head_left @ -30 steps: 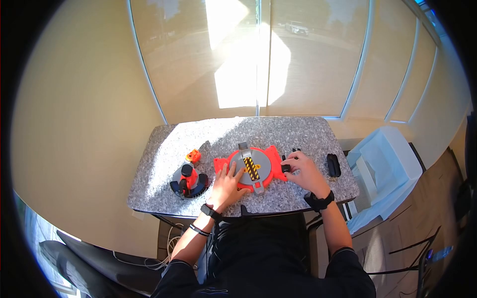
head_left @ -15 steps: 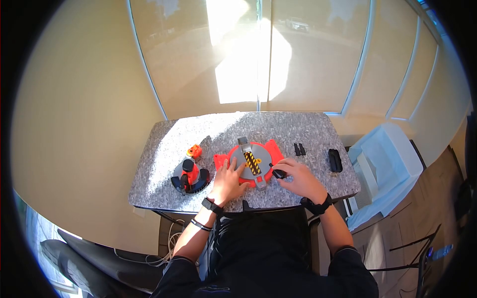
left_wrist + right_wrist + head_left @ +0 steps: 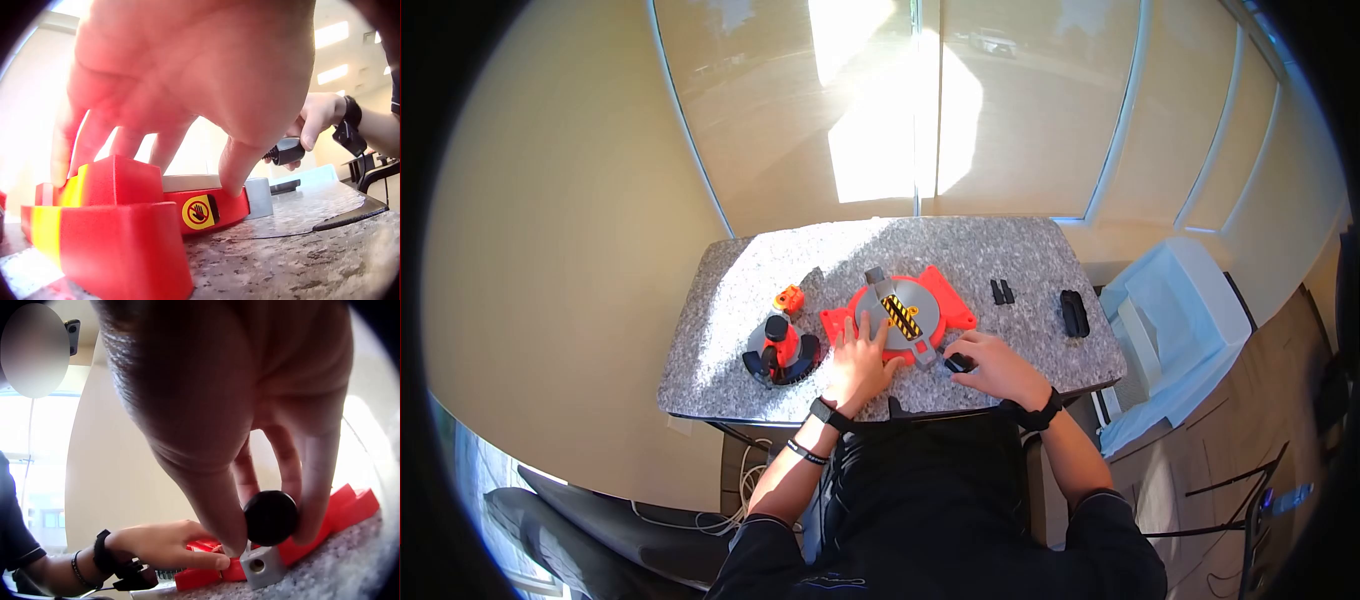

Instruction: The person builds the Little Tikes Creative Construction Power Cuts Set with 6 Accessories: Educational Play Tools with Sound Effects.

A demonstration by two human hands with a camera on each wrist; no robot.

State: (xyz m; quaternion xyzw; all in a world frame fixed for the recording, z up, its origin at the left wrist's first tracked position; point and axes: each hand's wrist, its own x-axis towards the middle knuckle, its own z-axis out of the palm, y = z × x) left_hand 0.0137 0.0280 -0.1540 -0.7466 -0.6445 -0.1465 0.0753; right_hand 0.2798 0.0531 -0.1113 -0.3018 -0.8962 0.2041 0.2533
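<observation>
A toy saw base with red wings (image 3: 945, 295) and a grey round turntable (image 3: 915, 300) lies on the table; a striped yellow-black strip crosses its middle. My left hand (image 3: 858, 368) rests on the base with fingers spread, thumb against the red rim in the left wrist view. Between thumb and fingers, my right hand (image 3: 1003, 370) pinches a black screw knob (image 3: 289, 152), whose thread points toward the base. Just below the knob in the right wrist view, the turntable's grey arm end (image 3: 262, 567) shows a round hole.
At left stands a red-and-black saw head (image 3: 778, 355), with an orange-and-yellow part (image 3: 788, 298) behind it. Two small black strips (image 3: 1002, 292) and a black oblong part (image 3: 1075, 314) lie at right. A bin with a light blue liner (image 3: 1175, 330) stands beyond the table's right edge.
My right hand has carried the knob from the base's right wing toward me, beside the grey arm end. The base has turned slightly counterclockwise under my left hand. The two black strips are uncovered.
</observation>
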